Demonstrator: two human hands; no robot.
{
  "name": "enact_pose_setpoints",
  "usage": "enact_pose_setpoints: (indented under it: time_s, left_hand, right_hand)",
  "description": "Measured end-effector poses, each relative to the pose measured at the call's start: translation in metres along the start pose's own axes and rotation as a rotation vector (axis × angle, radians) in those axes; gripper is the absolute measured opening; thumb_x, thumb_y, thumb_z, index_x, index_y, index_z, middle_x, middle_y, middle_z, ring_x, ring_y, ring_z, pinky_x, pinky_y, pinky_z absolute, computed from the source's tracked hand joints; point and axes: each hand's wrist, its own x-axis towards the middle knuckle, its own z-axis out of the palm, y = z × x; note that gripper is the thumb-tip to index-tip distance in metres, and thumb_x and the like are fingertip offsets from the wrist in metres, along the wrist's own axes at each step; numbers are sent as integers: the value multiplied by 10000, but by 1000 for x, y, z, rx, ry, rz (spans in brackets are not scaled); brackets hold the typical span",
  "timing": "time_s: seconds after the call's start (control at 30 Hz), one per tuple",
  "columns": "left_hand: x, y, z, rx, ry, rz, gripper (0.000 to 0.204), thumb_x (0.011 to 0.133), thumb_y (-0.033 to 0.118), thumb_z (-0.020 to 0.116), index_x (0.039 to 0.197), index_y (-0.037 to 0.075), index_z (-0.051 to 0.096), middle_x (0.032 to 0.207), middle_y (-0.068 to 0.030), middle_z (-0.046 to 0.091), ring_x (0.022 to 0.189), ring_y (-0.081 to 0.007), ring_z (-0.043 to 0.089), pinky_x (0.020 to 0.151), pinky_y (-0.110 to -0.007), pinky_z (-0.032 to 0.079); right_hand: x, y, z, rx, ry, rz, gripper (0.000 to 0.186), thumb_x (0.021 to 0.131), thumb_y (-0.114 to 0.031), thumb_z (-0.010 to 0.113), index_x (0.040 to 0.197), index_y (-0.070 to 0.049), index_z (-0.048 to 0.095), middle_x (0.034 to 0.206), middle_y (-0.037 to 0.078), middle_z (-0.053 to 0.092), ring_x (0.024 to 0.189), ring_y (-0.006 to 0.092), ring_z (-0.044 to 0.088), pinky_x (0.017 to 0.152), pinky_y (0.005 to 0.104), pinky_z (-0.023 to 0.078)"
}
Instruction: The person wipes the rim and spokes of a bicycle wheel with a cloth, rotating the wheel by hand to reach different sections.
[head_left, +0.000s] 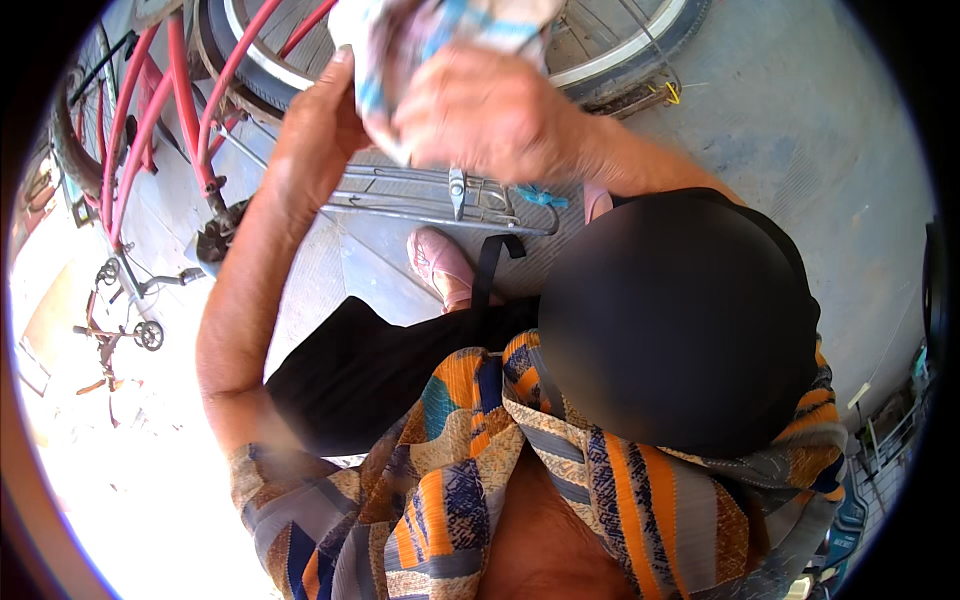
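Observation:
A crumpled cloth (pixel 385 50), whitish with pale blue and mauve patches, is held up in front of me at the top of the view. My right hand (pixel 490 110) is closed on it, its knuckles upward and slightly blurred. At the cloth's left edge, my left hand (pixel 325 115) grips it with the thumb pointing up; the other fingers are partly hidden. Beneath both hands lies a bicycle wheel (pixel 258 75) with a dark tyre and pale rim. A silver wire rear rack (pixel 410 190) with a centre clip is just below the hands.
Red bicycle frame tubes (pixel 180 95) stand at the left, with a pedal and crank (pixel 215 240) near my left forearm. A blue tie (pixel 542 196) hangs on the rack's end. My pink shoe (pixel 437 258) is on the grey floor. A black rounded shape (pixel 680 320) blocks the right middle.

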Motion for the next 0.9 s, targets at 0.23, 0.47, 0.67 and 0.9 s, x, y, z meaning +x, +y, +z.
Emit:
enact_pose_setpoints:
  time_s: [0.23,0.47,0.67,0.9]
  left_hand:
    - [9,-18,13,-220,300,249,211,1004,194,602,1097,9,642,1026,-64,691,902,-137,639,796,-281,529]
    - [-1,21,21,3,653,733,322,988,222,630,1213,-7,652,1110,-92,693,980,-162,660,895,-302,529]
    - [-5,-23,-33,1073,724,563,503,973,222,648,1377,-34,494,1169,-183,643,931,-240,659,827,-338,525]
    - [13,-7,58,1135,410,605,476,1001,275,603,1319,-59,489,1054,-273,668,1019,-388,671,867,-419,523]
  right_hand:
    - [-25,-20,21,145,-62,85,252,766,-248,776,931,-69,711,991,31,687,1012,211,606,849,380,479]
    - [-42,-3,-2,150,171,222,294,720,-83,783,986,-18,677,1075,98,670,924,257,648,743,369,519]
    - [-64,7,-23,-22,191,397,146,802,-56,740,932,-38,678,904,64,660,780,231,650,661,355,510]
    - [-72,17,-51,-65,256,500,148,806,-31,738,947,-22,694,842,92,677,732,260,656,638,359,511]
